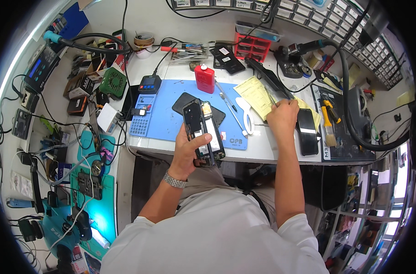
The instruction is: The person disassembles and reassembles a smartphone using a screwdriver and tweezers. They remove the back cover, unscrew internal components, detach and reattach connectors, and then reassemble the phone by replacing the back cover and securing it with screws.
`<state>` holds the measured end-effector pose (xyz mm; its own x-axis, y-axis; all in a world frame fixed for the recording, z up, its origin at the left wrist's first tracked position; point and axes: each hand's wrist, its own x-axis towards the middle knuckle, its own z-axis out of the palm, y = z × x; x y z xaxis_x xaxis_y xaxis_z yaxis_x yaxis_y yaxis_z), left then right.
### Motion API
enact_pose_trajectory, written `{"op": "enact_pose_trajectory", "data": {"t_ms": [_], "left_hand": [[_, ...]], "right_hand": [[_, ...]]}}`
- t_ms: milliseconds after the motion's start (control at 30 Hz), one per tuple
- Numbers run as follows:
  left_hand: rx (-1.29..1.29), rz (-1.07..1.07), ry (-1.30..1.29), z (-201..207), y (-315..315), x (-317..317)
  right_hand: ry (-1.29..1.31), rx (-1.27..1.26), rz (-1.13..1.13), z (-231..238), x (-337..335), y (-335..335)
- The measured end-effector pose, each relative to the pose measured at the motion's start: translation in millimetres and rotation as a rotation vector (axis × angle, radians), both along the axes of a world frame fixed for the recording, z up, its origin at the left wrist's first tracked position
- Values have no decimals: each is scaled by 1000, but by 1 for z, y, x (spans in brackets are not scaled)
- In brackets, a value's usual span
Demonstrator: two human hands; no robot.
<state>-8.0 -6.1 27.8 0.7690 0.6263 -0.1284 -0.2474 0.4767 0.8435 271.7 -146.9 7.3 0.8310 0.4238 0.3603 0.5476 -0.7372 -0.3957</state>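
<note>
My left hand [188, 148] is closed round an opened smartphone [209, 132], holding it above the desk's front edge with its inner parts showing. Under and behind it, a dark flat phone-sized panel [185, 101] lies on the blue work mat [167, 123]. My right hand [283, 116] is closed at the edge of the yellow paper sheets [253, 94]. A thin slender thing projects from its fingers, too small to name. Just right of that hand rests a black phone [307, 132]. Left of it lies a white-handled tool with a loop [248, 116].
A red bottle [205, 79] stands on the mat beside a pen [226, 97]. Behind are a red drawer box [252, 44] and dark phones [228, 59]. A brush [328, 125] and yellow-handled pliers [332, 112] lie at right. A thick black hose [347, 105] arches there.
</note>
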Motion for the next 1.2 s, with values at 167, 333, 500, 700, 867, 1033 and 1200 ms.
{"op": "enact_pose_trajectory", "data": {"t_ms": [167,333,500,700,867,1033,1200], "left_hand": [[-38,-3,15,0,2,1],[-20,-16,35,3,1,3],[-30,-11,39,3,-1,5],[-21,-15,58,0,1,7],[-2,10,76,-2,1,6],[3,31,66,-3,0,6],[10,37,53,-2,-2,7]], "right_hand": [[-2,158,36,12,-1,-1],[432,639,33,31,-9,4],[621,1107,422,17,-54,16],[708,1193,623,-1,-109,35],[671,982,627,-7,-126,35],[566,881,711,-15,-134,36],[318,790,717,-16,-134,36]]}}
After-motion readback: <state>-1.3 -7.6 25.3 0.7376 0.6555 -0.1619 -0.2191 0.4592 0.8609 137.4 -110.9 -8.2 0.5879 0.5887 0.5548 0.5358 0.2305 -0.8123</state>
